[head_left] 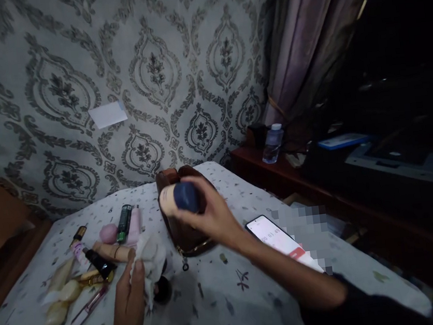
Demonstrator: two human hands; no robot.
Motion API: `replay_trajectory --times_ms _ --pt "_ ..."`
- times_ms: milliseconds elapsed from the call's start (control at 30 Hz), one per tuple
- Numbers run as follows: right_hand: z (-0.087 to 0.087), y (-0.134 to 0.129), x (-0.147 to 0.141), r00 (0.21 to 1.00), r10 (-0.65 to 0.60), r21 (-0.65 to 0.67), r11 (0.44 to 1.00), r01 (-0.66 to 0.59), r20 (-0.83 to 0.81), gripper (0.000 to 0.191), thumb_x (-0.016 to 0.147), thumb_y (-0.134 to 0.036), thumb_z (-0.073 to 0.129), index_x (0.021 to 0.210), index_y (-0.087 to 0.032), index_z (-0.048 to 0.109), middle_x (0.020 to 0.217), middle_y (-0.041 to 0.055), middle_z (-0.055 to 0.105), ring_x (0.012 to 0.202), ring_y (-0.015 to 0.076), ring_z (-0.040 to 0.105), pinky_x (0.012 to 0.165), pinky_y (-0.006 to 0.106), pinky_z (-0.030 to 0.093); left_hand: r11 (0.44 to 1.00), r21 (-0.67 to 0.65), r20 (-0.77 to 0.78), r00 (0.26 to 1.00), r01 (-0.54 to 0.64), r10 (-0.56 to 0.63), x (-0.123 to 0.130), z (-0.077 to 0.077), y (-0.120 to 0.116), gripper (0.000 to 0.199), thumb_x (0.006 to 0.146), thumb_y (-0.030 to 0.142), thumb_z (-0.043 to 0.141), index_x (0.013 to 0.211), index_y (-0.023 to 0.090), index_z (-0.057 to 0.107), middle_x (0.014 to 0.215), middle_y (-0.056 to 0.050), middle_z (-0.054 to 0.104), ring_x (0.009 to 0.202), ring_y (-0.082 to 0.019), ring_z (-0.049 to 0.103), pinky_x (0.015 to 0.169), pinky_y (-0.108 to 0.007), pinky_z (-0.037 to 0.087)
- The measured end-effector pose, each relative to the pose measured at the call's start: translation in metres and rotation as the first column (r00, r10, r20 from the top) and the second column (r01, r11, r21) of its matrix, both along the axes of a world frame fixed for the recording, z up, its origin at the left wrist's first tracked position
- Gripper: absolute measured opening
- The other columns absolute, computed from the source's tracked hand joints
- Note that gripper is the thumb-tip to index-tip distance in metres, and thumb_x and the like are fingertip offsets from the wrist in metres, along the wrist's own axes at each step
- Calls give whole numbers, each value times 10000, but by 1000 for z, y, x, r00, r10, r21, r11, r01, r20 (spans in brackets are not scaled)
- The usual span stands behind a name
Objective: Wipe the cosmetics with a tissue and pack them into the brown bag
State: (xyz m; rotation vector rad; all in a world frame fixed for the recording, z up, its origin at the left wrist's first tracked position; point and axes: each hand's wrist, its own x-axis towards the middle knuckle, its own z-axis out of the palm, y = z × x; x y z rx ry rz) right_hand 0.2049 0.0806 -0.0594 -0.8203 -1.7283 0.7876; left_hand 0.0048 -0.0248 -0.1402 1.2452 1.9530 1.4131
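Note:
My right hand (pixel 217 217) is closed around a small bottle with a cream body and a dark blue cap (pixel 169 200), tilted on its side. It is held above a brown zippered bag (pixel 176 235) that stands open on the bed. Between the thumb and fingers of my left hand (pixel 129 303) is a crumpled white tissue (pixel 152 256). A round dark item (pixel 163 291) lies just beside the tissue, partly covered by it. To the left are a dark green tube (pixel 124 222), a pink tube (pixel 134 225), a pink sponge (pixel 108 234) and a black tube (pixel 99 263).
A phone (pixel 276 239) with a running timer lies right of the bag, under my right forearm. Several cosmetics and yellowish puffs (pixel 57 313) are spread at the left. A clear bottle (pixel 272 143) stands on the reddish-brown furniture (pixel 249 158) beyond the bed. The patterned wall (pixel 156 86) rises behind.

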Motion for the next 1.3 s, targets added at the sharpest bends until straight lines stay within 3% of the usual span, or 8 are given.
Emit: replay_trajectory --times_ms 100,133,200,367,533,733,1033,1300 --pt "29 53 12 917 -258 202 958 203 305 567 817 -355 690 1279 -129 451 1230 140 586 1106 234 575 905 335 463 1000 -17 11 1000 20 -20 -10 -15 2 556 850 613 494 1119 164 680 1213 -97 692 1309 -291 514 1139 -409 360" --pt "35 70 13 828 -316 270 940 208 463 574 826 -368 678 1281 -105 449 1226 151 581 1114 238 558 905 333 450 999 -18 7 999 43 -43 -13 -21 2 560 846 617 497 1115 163 686 1215 -99 692 1313 -295 511 1153 -415 338" --pt "41 100 8 766 -296 280 947 157 571 540 810 -334 696 1248 -87 500 1182 142 605 1064 225 570 880 312 434 997 -22 -5 997 74 -74 -17 -32 3 572 834 635 503 1095 167 703 1172 -100 709 1292 -306 530 1160 -428 325" --pt "26 150 -22 566 -168 225 974 -31 807 478 627 -246 823 1065 -137 667 965 92 688 921 255 600 806 323 433 987 -20 6 988 157 -157 -17 -45 3 598 839 654 498 1114 172 721 1102 -86 735 1181 -299 612 1060 -400 453" --pt "8 182 -45 297 -268 329 928 -176 916 591 636 -243 809 1206 -202 659 1240 159 612 1171 369 496 935 437 389 984 -44 19 985 174 -173 -17 -46 3 609 838 660 501 1135 177 724 1097 -75 741 1193 -289 609 1031 -366 481" --pt "-5 210 -54 248 -286 323 938 -125 926 383 636 -258 800 991 -129 735 1253 208 613 1180 398 494 957 491 373 995 -73 10 998 67 -66 -19 -58 4 614 834 668 493 1105 174 737 1067 -84 749 1205 -294 609 1083 -383 439" --pt "-4 208 -53 225 -263 299 943 -146 938 400 678 -292 791 1050 -175 700 1147 161 695 1110 351 586 950 502 398 994 -93 35 998 54 -51 -19 -59 2 645 821 683 489 1098 156 738 1119 -96 740 1236 -313 585 1133 -405 382" --pt "-7 206 -56 231 -245 272 958 -94 942 285 799 -236 675 1074 -161 683 1210 174 678 1169 346 585 954 497 440 997 -53 39 997 64 -62 -17 -53 4 633 799 709 522 1039 173 757 994 -65 768 1109 -288 658 1016 -354 499"
